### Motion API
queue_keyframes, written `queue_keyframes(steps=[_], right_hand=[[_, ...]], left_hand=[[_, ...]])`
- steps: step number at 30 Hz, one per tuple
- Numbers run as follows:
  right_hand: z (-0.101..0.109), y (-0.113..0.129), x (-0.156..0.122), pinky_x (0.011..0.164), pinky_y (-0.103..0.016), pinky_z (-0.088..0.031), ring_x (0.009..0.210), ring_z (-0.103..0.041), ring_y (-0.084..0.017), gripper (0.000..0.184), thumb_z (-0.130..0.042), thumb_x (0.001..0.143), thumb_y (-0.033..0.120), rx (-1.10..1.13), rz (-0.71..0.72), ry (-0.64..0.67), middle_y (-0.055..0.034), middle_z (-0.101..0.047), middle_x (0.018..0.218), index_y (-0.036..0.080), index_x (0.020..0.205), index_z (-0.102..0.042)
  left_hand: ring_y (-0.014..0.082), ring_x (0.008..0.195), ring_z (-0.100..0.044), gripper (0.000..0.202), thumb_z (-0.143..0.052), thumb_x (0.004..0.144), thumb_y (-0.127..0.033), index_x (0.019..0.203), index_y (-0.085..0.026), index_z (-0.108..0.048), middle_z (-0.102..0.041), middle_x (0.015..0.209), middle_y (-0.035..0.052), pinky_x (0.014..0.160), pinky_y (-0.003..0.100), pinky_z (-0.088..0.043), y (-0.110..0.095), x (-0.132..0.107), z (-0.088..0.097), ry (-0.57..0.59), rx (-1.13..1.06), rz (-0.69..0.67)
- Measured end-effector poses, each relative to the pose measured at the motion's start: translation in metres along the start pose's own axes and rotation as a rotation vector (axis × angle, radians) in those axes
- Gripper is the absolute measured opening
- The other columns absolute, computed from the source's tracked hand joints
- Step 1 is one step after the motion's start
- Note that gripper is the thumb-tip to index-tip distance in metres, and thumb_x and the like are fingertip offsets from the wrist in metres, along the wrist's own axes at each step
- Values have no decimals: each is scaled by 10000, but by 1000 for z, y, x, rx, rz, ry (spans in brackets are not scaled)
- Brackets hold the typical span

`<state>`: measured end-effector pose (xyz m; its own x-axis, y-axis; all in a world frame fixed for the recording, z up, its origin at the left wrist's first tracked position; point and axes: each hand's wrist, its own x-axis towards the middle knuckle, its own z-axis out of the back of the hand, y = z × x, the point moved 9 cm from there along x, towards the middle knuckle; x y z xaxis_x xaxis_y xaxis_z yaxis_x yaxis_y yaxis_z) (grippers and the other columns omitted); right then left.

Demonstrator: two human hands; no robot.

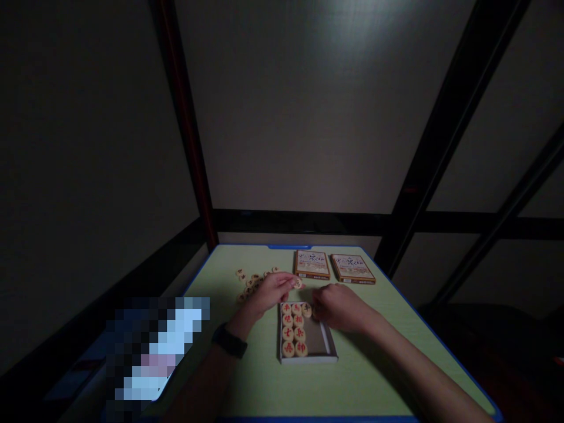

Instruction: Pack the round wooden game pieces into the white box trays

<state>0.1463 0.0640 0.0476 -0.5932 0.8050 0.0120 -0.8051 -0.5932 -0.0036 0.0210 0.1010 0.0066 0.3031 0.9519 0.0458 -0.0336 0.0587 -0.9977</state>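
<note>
My left hand [278, 288] is closed on a round wooden xiangqi piece [298, 283], pinched above the far edge of an open shallow box [308, 359]. Two columns of pieces with red characters [288, 333] lie flat in the box's left part. A piece with a dark character [306, 309] lies beside them in the far row. My right hand [337, 305] is curled over the far right of the box, its fingertips at another piece [314, 312] that they partly hide. Brown box floor shows at the right.
A loose heap of xiangqi pieces [252, 284] lies beyond my left wrist on the pale green table [352, 382]. Two printed boxes [312, 264] [353, 268] lie near the far edge. A blurred bright patch [163, 346] is at the left edge. A wall stands behind.
</note>
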Motion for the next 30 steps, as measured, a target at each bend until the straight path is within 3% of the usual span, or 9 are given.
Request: queue_keyframes(steps=[6,13,16,19,24,30], right_hand=[[23,5,-3,651,-272,-382,883,-652,-208,307,-634,898,299,108,26,-270,-96,-679,1106,185,1181,-600],[24,9,-3,629,-258,-382,793,-627,-170,166,-540,957,269,111,63,-343,-83,-672,1019,176,1050,-641],[30,-2,-4,653,-259,-380,800,-638,-174,132,-603,900,246,164,40,-293,-72,-696,972,171,984,-673],[25,-9,-3,641,-262,-361,789,-654,-189,116,-683,805,220,181,12,-135,-56,-730,893,185,909,-720],[11,0,-3,573,-270,-302,729,-664,-203,101,-671,757,202,90,40,32,-65,-754,811,197,820,-749],[4,3,-1,572,-273,-302,729,-673,-207,137,-630,760,186,13,12,43,-93,-759,827,183,850,-733]], left_hand=[[56,470,-356,498,-764,732,-526,1007,-114,-719,-486,533,-62,468,203,-261,2,-1,-6,24,-34,13],[64,528,-450,573,-764,719,-564,1066,-113,-700,-655,726,9,474,193,-292,2,-4,-20,126,-46,15],[110,621,-566,479,-734,758,-548,974,-121,-717,-724,824,71,517,204,-360,-3,-1,-15,68,-18,-44],[172,744,-651,418,-684,811,-524,945,-130,-718,-768,914,124,590,237,-439,-7,2,-5,-35,5,-73],[200,827,-684,307,-667,821,-456,815,-153,-713,-786,871,109,724,278,-502,-10,5,13,-198,80,-113],[170,704,-657,266,-665,812,-408,830,-147,-707,-783,879,115,580,244,-452,-6,2,19,-252,88,-59]])
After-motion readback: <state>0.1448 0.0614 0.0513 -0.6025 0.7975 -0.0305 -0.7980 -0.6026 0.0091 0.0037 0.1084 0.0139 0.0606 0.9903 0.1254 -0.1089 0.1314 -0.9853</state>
